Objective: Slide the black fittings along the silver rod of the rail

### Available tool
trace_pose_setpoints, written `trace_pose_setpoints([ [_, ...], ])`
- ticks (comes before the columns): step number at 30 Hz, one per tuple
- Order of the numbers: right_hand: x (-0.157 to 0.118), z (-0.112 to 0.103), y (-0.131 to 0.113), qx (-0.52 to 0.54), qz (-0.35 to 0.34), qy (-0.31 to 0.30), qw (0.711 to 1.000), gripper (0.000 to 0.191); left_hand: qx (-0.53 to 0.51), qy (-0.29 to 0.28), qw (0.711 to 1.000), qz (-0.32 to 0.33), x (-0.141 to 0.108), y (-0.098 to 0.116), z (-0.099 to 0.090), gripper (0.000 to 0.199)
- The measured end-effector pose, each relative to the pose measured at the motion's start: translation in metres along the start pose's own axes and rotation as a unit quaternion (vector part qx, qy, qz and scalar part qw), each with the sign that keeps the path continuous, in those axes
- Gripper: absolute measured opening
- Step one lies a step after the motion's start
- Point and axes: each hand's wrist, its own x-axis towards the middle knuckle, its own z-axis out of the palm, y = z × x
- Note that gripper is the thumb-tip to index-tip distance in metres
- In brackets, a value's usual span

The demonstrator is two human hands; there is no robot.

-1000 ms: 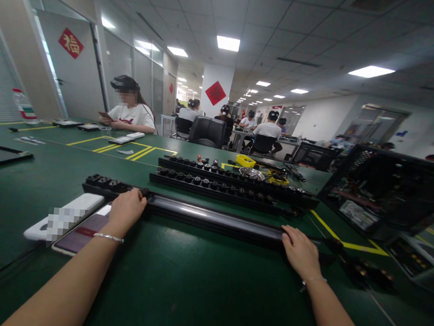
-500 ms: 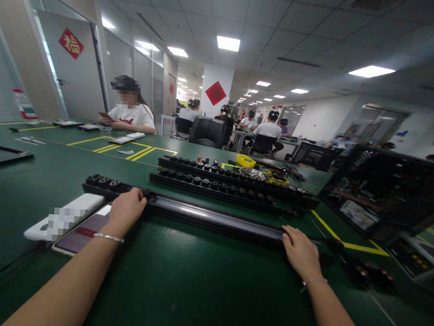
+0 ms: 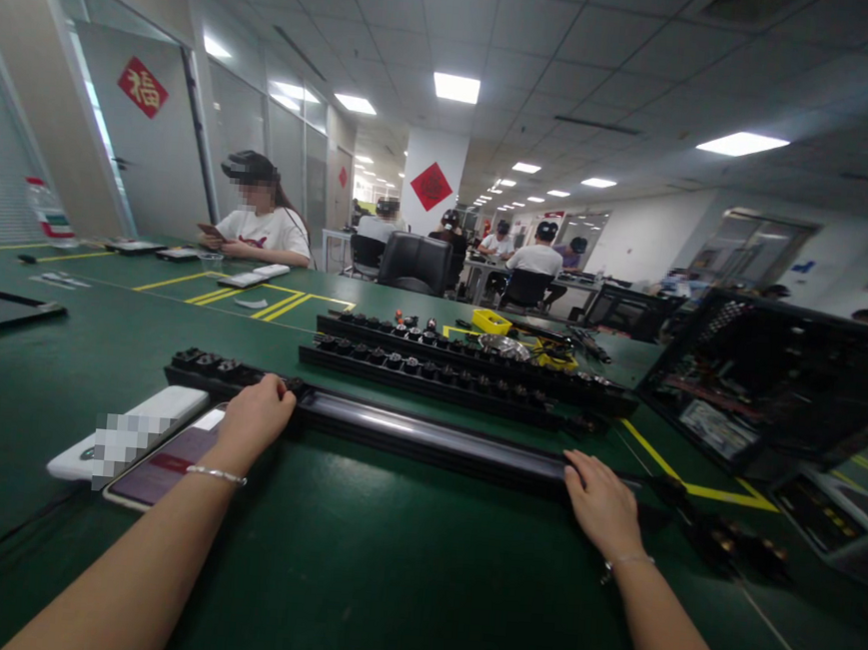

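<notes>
A long black power strip housing (image 3: pixel 432 440) lies across the green table in front of me. Its middle stretch is an open, shiny channel, and several black socket-like modules (image 3: pixel 206 360) sit at its left end. My left hand (image 3: pixel 258 413) is closed over the housing beside these modules, with its fingertips near a small dark piece at the channel's edge. Toward the other end, my right hand (image 3: pixel 605 499) grips the housing's rim, fingers on top and thumb on the near side. The part beneath each palm is hidden.
Behind lie two similar strips (image 3: pixel 430 370) filled with modules. A white power bank (image 3: pixel 132 431) and a phone (image 3: pixel 168 459) sit by my left forearm. Loose dark parts (image 3: pixel 739 544) lie at right, near an open computer case (image 3: pixel 775 382). A person (image 3: pixel 266 222) sits across the table.
Both my hands and the housing stay in the same place. In the background, a person in purple has shifted slightly to the right.
</notes>
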Motion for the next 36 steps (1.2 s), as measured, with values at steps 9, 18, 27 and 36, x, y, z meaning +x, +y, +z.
trace_pose_setpoints([
  [9,-0.0008,-0.0011,-0.0006,0.006,0.004,-0.003,1.0,0.052,-0.003,0.003,1.0,0.0,-0.0023,0.0019,-0.0026,0.029],
  [18,-0.0009,0.0005,-0.0004,-0.001,-0.003,0.01,1.0,0.051,-0.014,0.005,1.0,-0.026,-0.0025,0.0036,-0.0023,0.031],
  [27,-0.0014,-0.001,-0.0014,0.003,0.002,0.003,1.0,0.051,-0.014,0.006,1.0,-0.018,-0.0032,0.0026,-0.0025,0.03],
  [36,-0.0008,0.0005,0.0005,0.007,-0.001,0.006,1.0,0.051,-0.001,0.005,1.0,-0.003,-0.0029,0.0022,-0.0023,0.03],
])
